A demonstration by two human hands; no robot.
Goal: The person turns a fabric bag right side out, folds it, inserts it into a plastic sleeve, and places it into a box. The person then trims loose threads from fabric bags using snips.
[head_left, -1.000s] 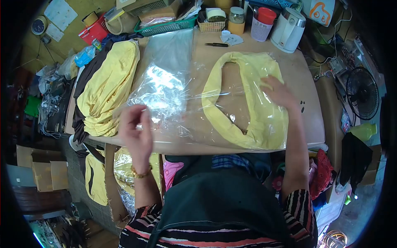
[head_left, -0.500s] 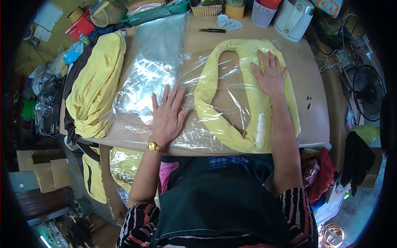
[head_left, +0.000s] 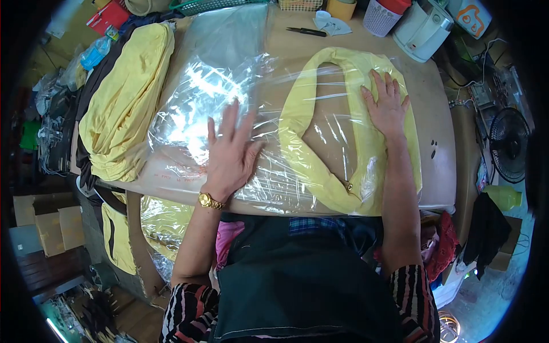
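Note:
A folded yellow garment [head_left: 329, 188] lies inside a clear plastic bag on the table, looped around an opening. My right hand [head_left: 388, 108] rests flat on the bag over the garment's upper right part, fingers spread. Over the bag's left part is my left hand [head_left: 229, 154], fingers apart and slightly blurred, holding nothing. Beyond it, a stack of shiny clear plastic bags [head_left: 220, 63] lies at the centre left. A pile of yellow cloth [head_left: 128, 91] sits at the table's left side, over dark brown cloth [head_left: 94, 100].
Black tweezers [head_left: 306, 31] lie near the back edge of the table [head_left: 432, 114]. A white kettle [head_left: 422, 31] and a lattice cup [head_left: 381, 18] stand at the back right. A black fan [head_left: 509, 143] is at far right. Below left, a carton [head_left: 137, 243] stands beside bagged yellow cloth.
My left hand has come down from the air over the left side and opened out over the bag. My right hand now lies flat on the garment. The camera view has shifted.

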